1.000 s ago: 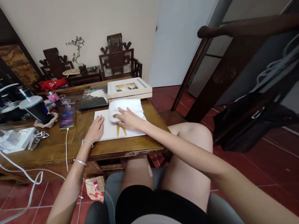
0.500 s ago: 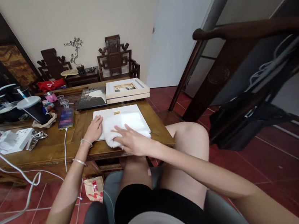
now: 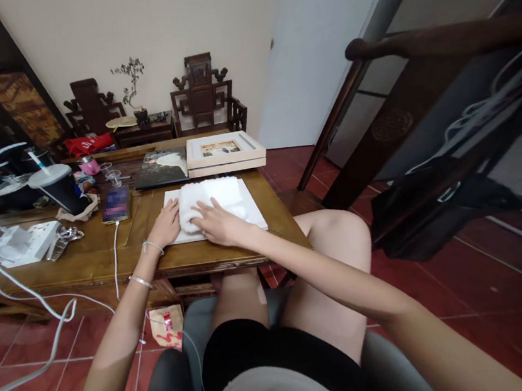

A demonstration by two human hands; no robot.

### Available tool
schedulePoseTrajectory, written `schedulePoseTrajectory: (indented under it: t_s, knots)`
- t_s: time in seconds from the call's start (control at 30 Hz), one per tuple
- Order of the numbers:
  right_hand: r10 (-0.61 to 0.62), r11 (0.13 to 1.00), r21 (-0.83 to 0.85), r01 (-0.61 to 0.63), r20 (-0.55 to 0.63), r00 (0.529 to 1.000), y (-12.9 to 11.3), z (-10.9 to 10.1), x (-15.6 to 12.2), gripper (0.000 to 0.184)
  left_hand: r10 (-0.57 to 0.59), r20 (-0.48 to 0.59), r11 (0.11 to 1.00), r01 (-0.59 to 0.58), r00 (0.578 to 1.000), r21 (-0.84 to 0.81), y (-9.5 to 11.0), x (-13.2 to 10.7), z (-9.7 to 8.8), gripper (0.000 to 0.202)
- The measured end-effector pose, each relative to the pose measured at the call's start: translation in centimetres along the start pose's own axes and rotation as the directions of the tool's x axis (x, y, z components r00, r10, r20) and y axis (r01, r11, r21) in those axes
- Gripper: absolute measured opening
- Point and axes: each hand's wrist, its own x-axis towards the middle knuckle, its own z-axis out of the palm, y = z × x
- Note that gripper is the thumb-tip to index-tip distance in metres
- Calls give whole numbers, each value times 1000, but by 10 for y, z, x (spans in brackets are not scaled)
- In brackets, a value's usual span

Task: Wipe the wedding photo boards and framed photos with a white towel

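A white flat board [image 3: 253,212] lies on the wooden table [image 3: 92,254] in front of me. A folded white towel [image 3: 208,195] rests on it. My right hand [image 3: 217,223] presses flat on the near part of the towel, fingers spread. My left hand [image 3: 165,223] lies flat on the board's left edge, fingers together, holding it steady. Neither hand grips anything.
Behind the board sit a light wooden picture frame [image 3: 224,152] and a dark picture [image 3: 162,166]. To the left are a phone [image 3: 116,205] on a cable, a black lidded cup [image 3: 58,189], a power strip [image 3: 41,240] and clutter. A dark wooden rack [image 3: 445,109] stands to the right.
My right hand slid the towel from the board's far end to its near edge, then back toward the middle and left. My left hand stayed on the board's left edge.
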Motion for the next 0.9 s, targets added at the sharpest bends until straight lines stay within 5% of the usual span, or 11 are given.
schedulePoseTrajectory:
  t_s: [0.13,0.23,0.47,0.6,0.77,0.9]
  knots:
    - [-130,990,58,132,-39,991,-26,-9,-44,35,-6,-4,1000,6,1000,-21,0,-1,-1,51]
    - [-132,985,109,135,-37,991,-26,-15,-52,32,-5,-18,999,5,1000,-36,1,-2,-1,52]
    - [97,995,33,-98,8,995,17,-11,18,37,-25,-137,996,12,990,-94,5,-1,-2,49]
    - [190,982,12,-189,-56,980,12,-1,49,40,-65,-254,988,26,965,-154,5,1,-8,51]
    - [-40,999,23,42,-76,996,-15,0,29,37,-199,-345,937,75,917,-340,0,7,-13,60]
    - [-249,965,79,249,-15,968,-15,-15,-9,32,-172,-321,956,79,931,-283,5,4,-10,66]
